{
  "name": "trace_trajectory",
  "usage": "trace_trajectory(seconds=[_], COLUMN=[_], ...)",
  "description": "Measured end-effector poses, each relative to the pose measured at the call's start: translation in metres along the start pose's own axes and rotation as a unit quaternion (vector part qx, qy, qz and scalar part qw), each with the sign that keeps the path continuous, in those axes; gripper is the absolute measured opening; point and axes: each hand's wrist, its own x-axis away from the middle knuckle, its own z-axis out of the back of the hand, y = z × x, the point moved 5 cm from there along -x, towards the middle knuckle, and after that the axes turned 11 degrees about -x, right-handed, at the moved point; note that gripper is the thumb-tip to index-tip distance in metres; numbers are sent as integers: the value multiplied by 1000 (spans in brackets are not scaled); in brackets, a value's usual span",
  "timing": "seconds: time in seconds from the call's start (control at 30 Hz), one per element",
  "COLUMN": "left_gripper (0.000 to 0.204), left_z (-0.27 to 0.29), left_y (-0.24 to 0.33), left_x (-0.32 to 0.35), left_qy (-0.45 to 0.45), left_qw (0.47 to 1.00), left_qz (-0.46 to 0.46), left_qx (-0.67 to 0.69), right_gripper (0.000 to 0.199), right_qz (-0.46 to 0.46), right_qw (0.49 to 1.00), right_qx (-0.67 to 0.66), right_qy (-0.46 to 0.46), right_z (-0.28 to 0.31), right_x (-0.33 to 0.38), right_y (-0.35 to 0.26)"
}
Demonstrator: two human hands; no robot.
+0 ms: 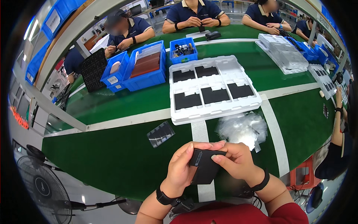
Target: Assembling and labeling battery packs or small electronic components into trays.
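Your left hand [182, 168] and right hand [234, 160] both grip firmly one flat black part [204, 167], fingers closed around it, near the white tray [214, 112].

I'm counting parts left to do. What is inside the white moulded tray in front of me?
The white tray holds five flat black rectangular pieces in its pockets; the far right pocket looks empty. It seems to sit on more trays, whose contents are covered. Both hands hold another black piece.
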Motion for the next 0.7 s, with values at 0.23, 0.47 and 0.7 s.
trace_trajectory(seconds=[0.23, 0.47, 0.7], left_gripper=[30, 63, 67], left_z=[12, 14, 17], left_y=[9, 21, 18], left_x=[-4, -2, 2], left_qy=[-32, -6, -153], left_qw=[972, 962, 933], left_qz=[-83, -183, -278], left_qx=[-216, -205, -169], right_gripper=[10, 12, 21], right_qz=[22, -44, -358], right_qw=[998, 999, 741], right_qx=[63, -3, -547], right_qy=[-5, 16, -152], right_z=[0, 6, -34], right_x=[2, 6, 22], right_y=[-1, 7, 28])
